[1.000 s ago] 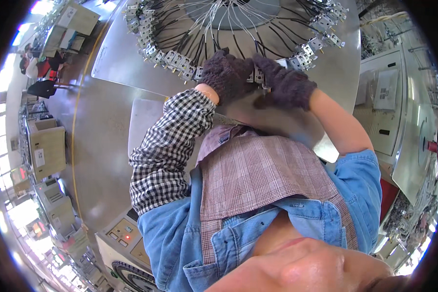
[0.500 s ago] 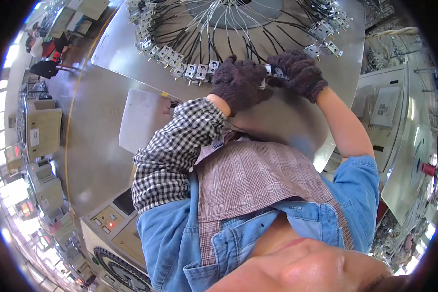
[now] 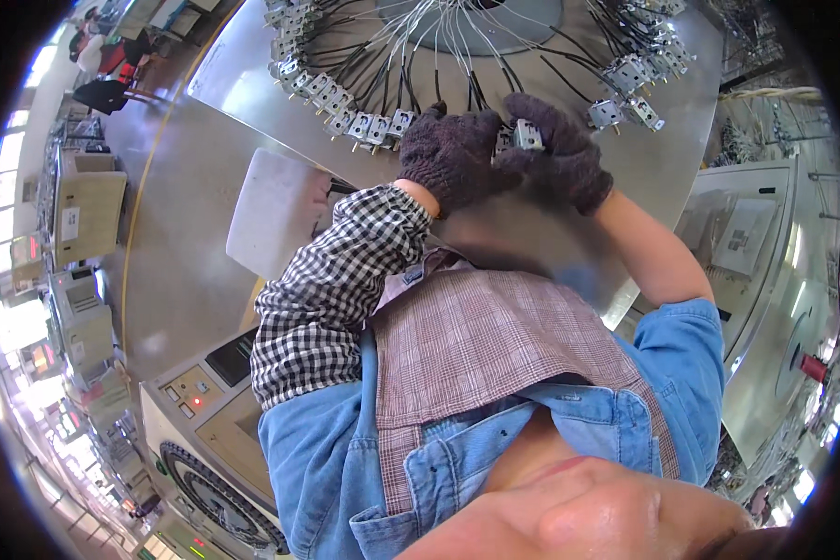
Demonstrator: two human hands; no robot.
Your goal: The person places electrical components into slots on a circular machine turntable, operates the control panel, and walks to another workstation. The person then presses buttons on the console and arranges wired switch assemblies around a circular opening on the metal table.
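Both hands wear dark knitted gloves and meet at the near edge of a round metal table [image 3: 644, 187], where a small grey metal block [image 3: 528, 135] with wires sits between them. The right hand [image 3: 565, 154] is curled around the block, its fingers closed over the top and far side, so it has hold of the part. The left hand [image 3: 453, 159] is bunched just beside it, fingers bent toward the same block and touching it or the wire at its side; whether it pinches anything I cannot tell, since the glove hides the fingertips. The block lies at the rim of the table, in the gap of a ring of like blocks [image 3: 364, 123] that runs round the edge, each tied by dark and pale wires [image 3: 439, 47] to the middle of the table. To do this step well, it seems wise to keep the right hand steady as the anchor and let the left do the fine work, keeping the wire slack and clear of the neighbours on either side. The block's long side appears to lie roughly across the picture, along the rim, with its wired end turned inward toward the hub, though the gloves cover too much to be sure.
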